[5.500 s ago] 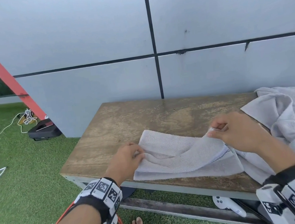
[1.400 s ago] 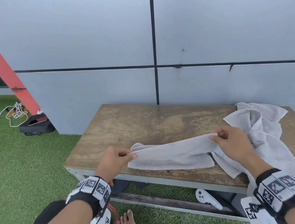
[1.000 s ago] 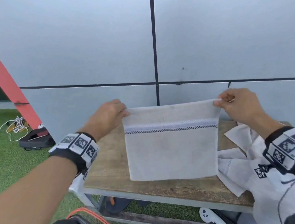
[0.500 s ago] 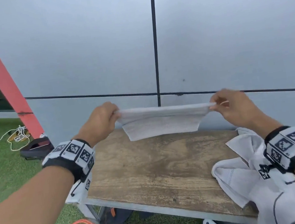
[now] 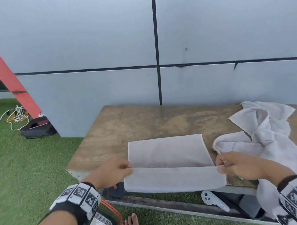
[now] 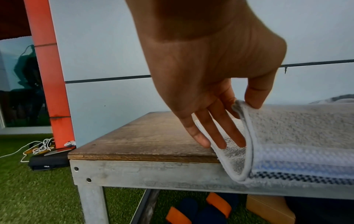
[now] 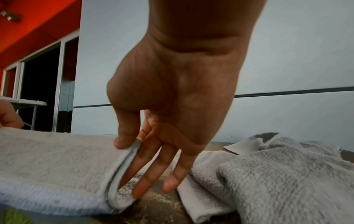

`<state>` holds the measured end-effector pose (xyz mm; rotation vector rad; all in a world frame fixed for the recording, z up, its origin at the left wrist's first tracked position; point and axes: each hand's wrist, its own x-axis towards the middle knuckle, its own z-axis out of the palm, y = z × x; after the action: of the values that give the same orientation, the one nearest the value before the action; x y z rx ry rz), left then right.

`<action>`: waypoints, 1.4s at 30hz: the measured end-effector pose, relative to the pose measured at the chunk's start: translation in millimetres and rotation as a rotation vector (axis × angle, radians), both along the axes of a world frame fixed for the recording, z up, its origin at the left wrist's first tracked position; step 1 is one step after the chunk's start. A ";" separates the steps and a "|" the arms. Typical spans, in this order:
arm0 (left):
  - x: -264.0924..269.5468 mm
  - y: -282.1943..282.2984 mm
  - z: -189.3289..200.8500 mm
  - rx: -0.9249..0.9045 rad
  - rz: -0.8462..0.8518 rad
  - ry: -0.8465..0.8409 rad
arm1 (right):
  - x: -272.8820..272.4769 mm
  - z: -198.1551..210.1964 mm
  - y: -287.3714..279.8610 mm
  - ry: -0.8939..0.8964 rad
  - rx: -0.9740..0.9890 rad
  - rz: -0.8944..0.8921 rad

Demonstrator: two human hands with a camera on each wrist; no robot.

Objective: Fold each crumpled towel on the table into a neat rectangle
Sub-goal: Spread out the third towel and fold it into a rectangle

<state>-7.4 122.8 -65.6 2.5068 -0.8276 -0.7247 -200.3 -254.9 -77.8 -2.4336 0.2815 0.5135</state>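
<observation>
A light grey towel [image 5: 167,152] lies spread on the wooden table [image 5: 136,124], its near part draped over the front edge. My left hand [image 5: 113,171] pinches the towel's raised left edge [image 6: 241,106] between thumb and forefinger. At the other end my right hand [image 5: 237,165] pinches the right edge [image 7: 134,145] the same way. A strip with a dark checked line [image 6: 306,175] runs along the hanging part. A second, crumpled grey towel [image 5: 261,132] is heaped on the table's right side, just beside my right hand [image 7: 168,136].
A grey panelled wall [image 5: 154,37] stands right behind the table. A white controller [image 5: 213,199] and dark and orange items [image 6: 201,209] lie under the table. On the grass to the left are a black case [image 5: 36,127] and a white cable [image 5: 15,116].
The towel was held up in the air, stretched between both hands. Now it has come down onto the table, its far part laid flat and both hands still pinching it near the front edge.
</observation>
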 end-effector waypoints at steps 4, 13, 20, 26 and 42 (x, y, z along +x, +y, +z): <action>8.0 -4.3 -7.1 -0.089 0.053 0.002 | 10.2 -6.7 -8.6 -0.098 0.024 -0.085; 43.1 -35.5 -22.9 -0.213 0.288 -0.221 | 78.0 1.5 -6.0 -0.359 -0.130 -0.352; 68.4 -56.5 -39.2 -0.186 0.390 -0.325 | 123.8 -17.1 -6.7 -0.304 -0.247 -0.449; 78.1 -66.4 -48.6 -0.206 0.409 -0.320 | 129.6 -31.1 -6.0 -0.266 -0.274 -0.486; 97.8 -78.5 -58.1 -0.065 0.399 -0.277 | 140.7 -37.5 -5.3 -0.157 -0.350 -0.464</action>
<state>90.4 44.3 -123.7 2.6301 -0.4002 -0.2181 -59.7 -260.2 -115.3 -2.5988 0.9039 0.0682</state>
